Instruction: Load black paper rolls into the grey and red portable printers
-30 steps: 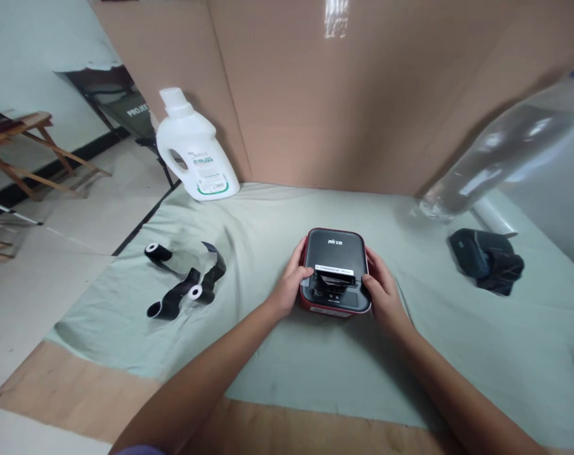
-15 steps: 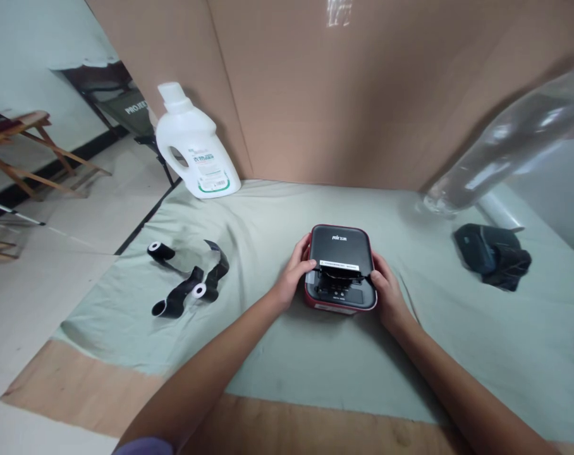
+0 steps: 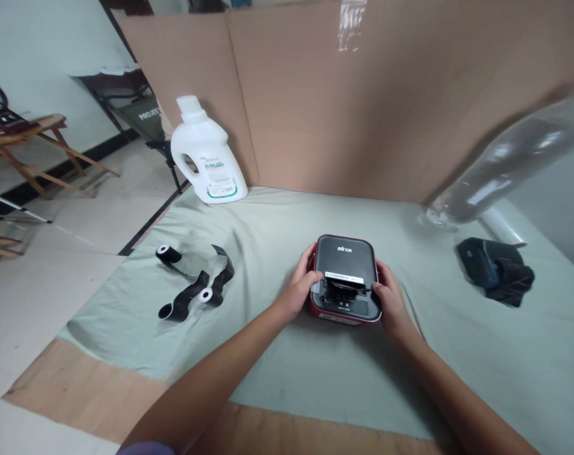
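Observation:
A small black printer with a red rim [image 3: 346, 259] sits on the pale green cloth [image 3: 277, 354] in front of me. My left hand [image 3: 300, 292] grips its left side, thumb resting on the top near the paper slot. On the right side my right hand [image 3: 390, 303] is wrapped around the edge, thumb by the slot as well. A white strip of label shows at the slot, with black ribbon below it.
Loose black ribbon with white spools [image 3: 195, 284] lies to the left. A white jug [image 3: 205, 155] stands at the back left by the cardboard wall [image 3: 353, 101]. At the right lie a black scanner [image 3: 495, 268] and a clear plastic roll [image 3: 505, 167].
The view has tilted up a little, so everything sits lower in frame. Both hands stay on the printer's sides with hardly any shift.

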A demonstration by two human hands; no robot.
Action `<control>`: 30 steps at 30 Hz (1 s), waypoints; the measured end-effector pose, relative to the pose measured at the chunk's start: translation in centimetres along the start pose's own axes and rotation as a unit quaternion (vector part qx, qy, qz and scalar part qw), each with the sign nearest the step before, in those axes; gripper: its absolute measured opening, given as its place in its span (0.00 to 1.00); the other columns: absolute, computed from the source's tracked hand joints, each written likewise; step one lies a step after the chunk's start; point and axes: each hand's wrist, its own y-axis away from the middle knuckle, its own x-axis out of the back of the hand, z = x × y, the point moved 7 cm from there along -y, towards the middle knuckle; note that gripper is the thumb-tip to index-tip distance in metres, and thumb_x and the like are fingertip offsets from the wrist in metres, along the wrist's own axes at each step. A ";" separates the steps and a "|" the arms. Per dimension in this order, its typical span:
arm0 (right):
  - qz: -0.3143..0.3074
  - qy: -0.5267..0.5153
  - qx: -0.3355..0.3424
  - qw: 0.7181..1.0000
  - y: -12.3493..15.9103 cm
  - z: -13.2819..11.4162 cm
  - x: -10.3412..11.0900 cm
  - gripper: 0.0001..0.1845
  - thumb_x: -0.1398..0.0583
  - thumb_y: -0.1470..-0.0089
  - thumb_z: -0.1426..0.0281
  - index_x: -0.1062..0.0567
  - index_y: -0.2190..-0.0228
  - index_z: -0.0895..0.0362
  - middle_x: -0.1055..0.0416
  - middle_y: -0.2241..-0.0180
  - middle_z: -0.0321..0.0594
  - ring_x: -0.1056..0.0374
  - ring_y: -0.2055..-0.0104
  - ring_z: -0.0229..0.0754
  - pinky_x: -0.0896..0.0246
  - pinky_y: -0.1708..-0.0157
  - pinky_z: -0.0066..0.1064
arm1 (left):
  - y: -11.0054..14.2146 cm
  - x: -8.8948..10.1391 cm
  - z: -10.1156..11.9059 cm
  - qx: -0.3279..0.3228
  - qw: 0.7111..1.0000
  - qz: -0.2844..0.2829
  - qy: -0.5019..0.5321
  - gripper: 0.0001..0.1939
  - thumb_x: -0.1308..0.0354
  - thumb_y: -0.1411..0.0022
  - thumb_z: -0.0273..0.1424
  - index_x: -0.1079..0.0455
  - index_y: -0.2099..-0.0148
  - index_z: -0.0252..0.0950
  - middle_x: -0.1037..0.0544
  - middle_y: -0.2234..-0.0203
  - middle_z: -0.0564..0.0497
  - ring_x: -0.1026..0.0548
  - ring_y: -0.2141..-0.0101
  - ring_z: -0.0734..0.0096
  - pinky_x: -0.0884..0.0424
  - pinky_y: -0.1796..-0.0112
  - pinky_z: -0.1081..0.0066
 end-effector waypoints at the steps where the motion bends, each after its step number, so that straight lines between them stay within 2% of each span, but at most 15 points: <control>1: 0.004 -0.004 0.008 1.000 0.0 0.2 0.0 0.27 0.45 0.41 0.61 0.31 0.41 0.51 0.30 0.41 0.43 0.34 0.42 0.54 0.37 0.44 0.44 | 0.0 0.1 0.0 -0.001 1.000 -0.003 -0.004 0.37 0.43 0.39 0.33 0.45 0.28 0.43 0.40 0.29 0.51 0.46 0.29 0.57 0.49 0.31 0.59; 5: 0.018 -0.041 0.028 0.999 0.4 1.3 0.0 0.30 0.44 0.40 0.50 0.30 0.42 0.52 0.30 0.41 0.45 0.35 0.39 0.56 0.41 0.39 0.47 | 0.0 0.5 -0.2 -0.005 1.000 -0.014 -0.011 0.37 0.42 0.36 0.37 0.46 0.28 0.42 0.43 0.28 0.49 0.46 0.29 0.55 0.49 0.31 0.58; 8: 0.015 -0.046 0.021 0.999 0.7 1.8 -0.2 0.32 0.45 0.39 0.46 0.30 0.42 0.53 0.30 0.40 0.46 0.36 0.37 0.56 0.44 0.36 0.48 | 0.0 0.8 -0.4 -0.013 1.000 -0.019 -0.007 0.37 0.41 0.35 0.41 0.45 0.28 0.41 0.43 0.28 0.48 0.46 0.29 0.55 0.50 0.30 0.58; 13: 0.010 -0.059 0.026 0.998 0.6 1.6 -0.3 0.30 0.45 0.38 0.49 0.30 0.41 0.51 0.31 0.38 0.44 0.37 0.35 0.55 0.44 0.35 0.47 | -0.3 0.8 -0.5 -0.018 0.999 -0.033 0.022 0.36 0.41 0.37 0.41 0.43 0.29 0.41 0.42 0.28 0.48 0.47 0.29 0.54 0.50 0.31 0.56; 17: 0.003 -0.045 -0.006 0.999 -0.2 1.2 0.5 0.25 0.42 0.44 0.58 0.27 0.46 0.51 0.25 0.46 0.43 0.30 0.45 0.54 0.34 0.46 0.45 | -0.4 0.8 -0.1 -0.002 0.999 -0.015 0.037 0.36 0.39 0.44 0.33 0.39 0.32 0.41 0.37 0.31 0.46 0.42 0.31 0.52 0.46 0.32 0.55; 20: -0.019 -0.005 -0.019 1.000 -0.7 0.0 0.8 0.22 0.41 0.47 0.63 0.23 0.51 0.52 0.22 0.51 0.42 0.28 0.50 0.53 0.32 0.50 0.43 | -0.4 0.8 0.2 0.001 0.999 0.004 0.038 0.35 0.39 0.46 0.30 0.36 0.35 0.41 0.35 0.33 0.46 0.40 0.32 0.52 0.44 0.33 0.55; 23: -0.015 0.019 -0.011 1.000 -0.8 -1.2 0.8 0.22 0.41 0.48 0.63 0.21 0.52 0.53 0.21 0.52 0.42 0.27 0.50 0.54 0.33 0.49 0.44 | -0.6 0.7 0.5 -0.004 1.000 0.008 0.030 0.34 0.39 0.46 0.30 0.35 0.36 0.40 0.34 0.33 0.45 0.40 0.32 0.52 0.44 0.33 0.55; 26: 0.005 0.032 -0.002 0.999 0.0 -1.3 0.9 0.22 0.41 0.45 0.59 0.21 0.52 0.54 0.21 0.51 0.42 0.27 0.48 0.56 0.33 0.47 0.46 | -0.6 0.7 0.7 -0.023 1.000 0.011 0.018 0.33 0.39 0.46 0.30 0.35 0.37 0.39 0.33 0.34 0.44 0.38 0.33 0.52 0.43 0.33 0.55; 30: 0.049 0.066 0.029 0.996 2.3 -0.3 2.1 0.24 0.42 0.40 0.53 0.19 0.51 0.53 0.20 0.50 0.45 0.27 0.46 0.59 0.33 0.44 0.50 | 1.5 1.0 0.5 -0.033 0.997 0.057 -0.031 0.26 0.41 0.37 0.36 0.33 0.38 0.37 0.29 0.37 0.41 0.34 0.35 0.51 0.43 0.33 0.53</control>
